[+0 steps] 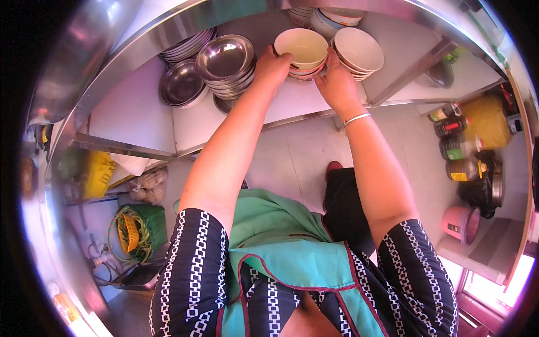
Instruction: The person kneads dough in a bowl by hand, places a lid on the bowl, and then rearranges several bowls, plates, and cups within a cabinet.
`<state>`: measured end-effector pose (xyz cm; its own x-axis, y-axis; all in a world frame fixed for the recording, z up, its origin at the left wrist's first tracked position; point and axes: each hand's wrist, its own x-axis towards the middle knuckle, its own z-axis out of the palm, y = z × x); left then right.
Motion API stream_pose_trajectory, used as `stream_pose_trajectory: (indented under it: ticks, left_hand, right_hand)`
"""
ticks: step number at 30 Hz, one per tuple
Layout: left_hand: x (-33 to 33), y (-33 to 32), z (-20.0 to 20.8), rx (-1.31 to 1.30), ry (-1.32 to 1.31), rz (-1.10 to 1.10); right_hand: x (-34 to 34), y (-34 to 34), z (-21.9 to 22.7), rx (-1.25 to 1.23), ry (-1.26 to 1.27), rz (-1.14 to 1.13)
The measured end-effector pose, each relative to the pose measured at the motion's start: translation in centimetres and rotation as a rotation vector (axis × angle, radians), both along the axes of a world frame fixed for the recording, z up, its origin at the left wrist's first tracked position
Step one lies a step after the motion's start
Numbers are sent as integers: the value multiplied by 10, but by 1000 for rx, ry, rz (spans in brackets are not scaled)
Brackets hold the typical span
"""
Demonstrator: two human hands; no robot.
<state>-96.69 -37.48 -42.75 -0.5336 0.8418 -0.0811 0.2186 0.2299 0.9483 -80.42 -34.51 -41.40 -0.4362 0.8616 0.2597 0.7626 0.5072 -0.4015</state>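
Observation:
Both arms reach forward to a shelf, where a short stack of cream bowls (301, 48) stands between my hands. On its left side my left hand (273, 70) grips the rim, thumb along the edge. My right hand (338, 84), below a silver bangle, clasps the stack from the right. Reddish rims of lower bowls show under the top one. Close to my right fingers is a second stack of white bowls (359, 50). Left of my left hand stands a stack of steel bowls (225, 59). Whether the gripped stack touches the shelf cannot be seen.
A darker steel bowl (182, 84) sits further left, with stacked plates behind it. More patterned bowls (331, 25) stand at the back. The shelf's metal front edge (303, 118) crosses below my forearms. Bottles (457, 149) line the right side; a green basket (154, 224) is low left.

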Motion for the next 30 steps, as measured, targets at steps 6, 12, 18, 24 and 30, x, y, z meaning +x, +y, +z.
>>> stream_pose_trajectory:
  ticks: [6, 12, 18, 24, 30]
  left_hand:
    - [-5, 1, -1, -5, 97, 25]
    - [-14, -27, 62, 178, 240, 38]
    - [-67, -63, 103, 204, 387, 26]
    - [-64, -92, 111, 114, 363, 167]
    - [-73, -89, 77, 133, 300, 190]
  right_hand:
    - [-9, 4, -6, 90, 154, 20]
    - [-21, -12, 39, 144, 353, 111]
    - [-60, -40, 57, 248, 428, 232]
    - [-68, -54, 58, 195, 362, 270]
    - [-66, -54, 44, 243, 320, 311]
